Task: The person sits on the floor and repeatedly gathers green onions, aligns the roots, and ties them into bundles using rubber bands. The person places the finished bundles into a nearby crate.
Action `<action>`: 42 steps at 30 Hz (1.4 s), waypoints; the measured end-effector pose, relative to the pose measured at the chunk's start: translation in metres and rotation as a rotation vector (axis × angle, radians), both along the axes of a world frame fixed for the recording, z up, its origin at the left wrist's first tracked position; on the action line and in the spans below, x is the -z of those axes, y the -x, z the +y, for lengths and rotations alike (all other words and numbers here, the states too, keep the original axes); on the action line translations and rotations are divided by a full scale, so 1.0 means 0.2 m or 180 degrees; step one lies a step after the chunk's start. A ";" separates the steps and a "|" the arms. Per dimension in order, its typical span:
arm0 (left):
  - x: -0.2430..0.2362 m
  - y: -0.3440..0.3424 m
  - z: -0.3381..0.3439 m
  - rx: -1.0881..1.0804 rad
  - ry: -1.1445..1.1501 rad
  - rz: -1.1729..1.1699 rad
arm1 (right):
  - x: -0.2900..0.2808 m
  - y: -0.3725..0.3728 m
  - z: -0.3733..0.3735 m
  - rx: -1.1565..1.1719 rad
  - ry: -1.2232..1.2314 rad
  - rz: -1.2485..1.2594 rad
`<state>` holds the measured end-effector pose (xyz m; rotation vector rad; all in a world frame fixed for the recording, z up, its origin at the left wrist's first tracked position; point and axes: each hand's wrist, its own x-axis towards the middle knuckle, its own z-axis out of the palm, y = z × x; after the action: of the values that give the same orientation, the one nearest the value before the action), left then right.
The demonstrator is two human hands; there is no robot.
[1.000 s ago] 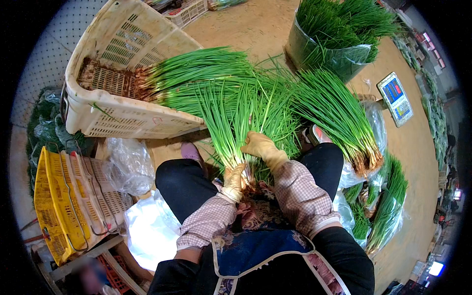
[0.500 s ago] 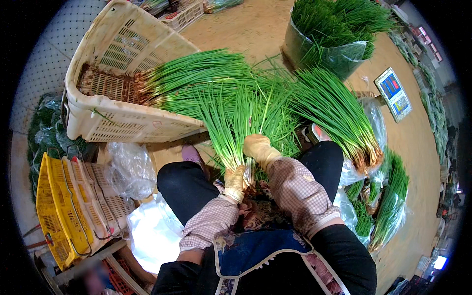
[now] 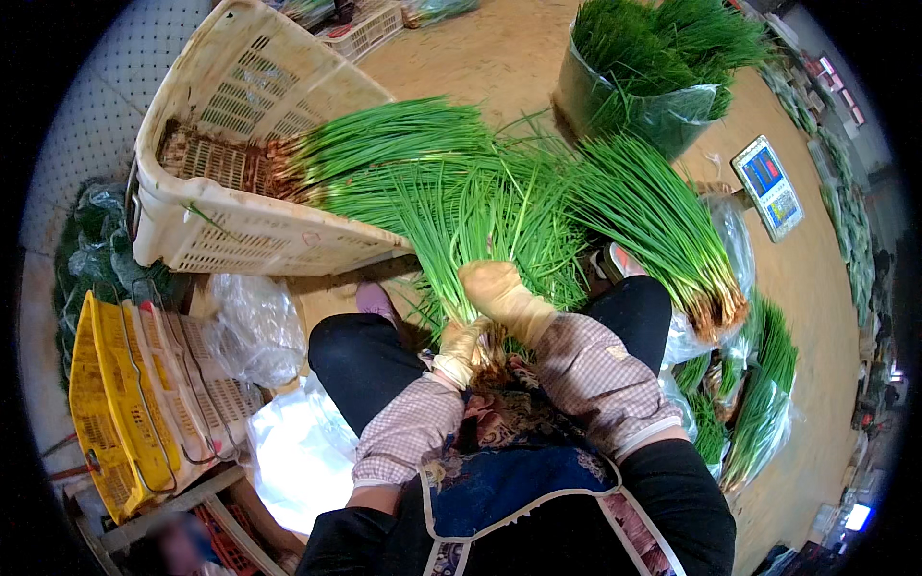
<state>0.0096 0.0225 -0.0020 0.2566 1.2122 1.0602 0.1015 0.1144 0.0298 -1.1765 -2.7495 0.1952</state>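
My gloved left hand (image 3: 461, 351) is closed around the pale root end of a bunch of thin green onions (image 3: 437, 230) held over my lap. Just above it, my gloved right hand (image 3: 492, 291) is closed at the lower stalks on the right side of the bunch. Its fingertips are turned away, and what they pinch is hidden. The leaves fan out away from me over a heap of loose greens (image 3: 547, 216). Brown roots (image 3: 492, 360) show beside my left glove.
A tipped cream crate (image 3: 288, 226) with more green onions lies far left. A neat bundle (image 3: 663, 230) rests at right, beside a scale display (image 3: 768, 187) and bagged bunches (image 3: 764, 403). A filled tub (image 3: 639, 110) stands behind. Yellow crate (image 3: 120, 403) and plastic bags (image 3: 303, 446) are at left.
My right hand has moved a little left, nearer the bunch's stalks and my left hand. The left hand stays around the root end, and the bunch's leaves have spread slightly to the right.
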 end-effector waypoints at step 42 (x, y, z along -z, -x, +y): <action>0.18 0.03 -0.02 -0.0701 0.0131 -0.2199 | 0.01 -0.06 -0.32 0.0496 0.0062 0.1484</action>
<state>0.0036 0.0189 -0.0373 -0.2703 0.6410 1.1779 0.1125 0.0507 0.0272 -1.1675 -2.2495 0.4192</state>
